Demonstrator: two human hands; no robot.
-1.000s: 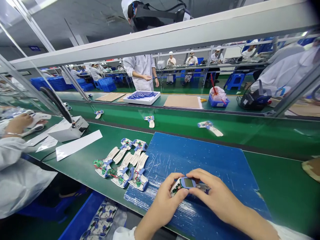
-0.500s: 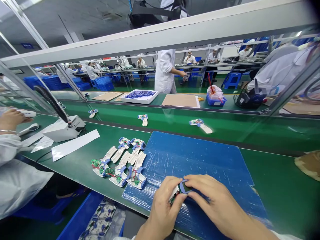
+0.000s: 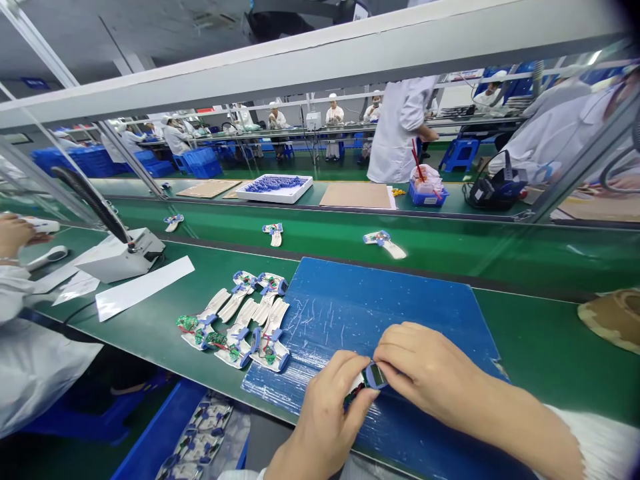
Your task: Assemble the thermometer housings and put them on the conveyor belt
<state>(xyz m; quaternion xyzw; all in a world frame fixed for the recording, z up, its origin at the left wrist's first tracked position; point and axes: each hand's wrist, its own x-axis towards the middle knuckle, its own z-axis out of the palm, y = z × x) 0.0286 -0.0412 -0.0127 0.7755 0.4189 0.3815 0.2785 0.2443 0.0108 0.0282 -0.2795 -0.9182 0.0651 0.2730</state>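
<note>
Far left: a co-worker's sleeve (image 3: 30, 360) and hand (image 3: 13, 233), not yours, by a white stand with a black hose (image 3: 123, 257) and paper strips (image 3: 143, 287) on the green desk (image 3: 550, 340). Skip those.

Next, the row of unfinished white-and-blue units (image 3: 237, 323) lies fanned out just beside the left edge of the blue mat (image 3: 400, 300), touching or overlapping it at the near corner. Below the desk edge, a blue bin (image 3: 165, 433) with more of the same parts.

Centre: your left hand (image 3: 327, 417) comes up from below-left, fingers curled onto the near end of the small device (image 3: 370, 380), where green board and wires show. The device sits low over the mat's near part, squarely between both hands. Its long axis looks to run roughly left-right, tilted a little; most of it is hidden, so this is a judgement.

Your right hand (image 3: 433, 377) reaches in from the right, fingertips pinched on the blue-rimmed screen end. Both hands are grasping the same device, neither relaxed. Both are in contact, so neither is nearer; left has the board end, right the screen end.

Behind: three loose units on the belt (image 3: 325, 233), a white tray of blue parts (image 3: 275, 188), cardboard sheets, and a standing person in a white coat (image 3: 400, 133). Far right: a brown object at the desk edge, unclear.
</note>
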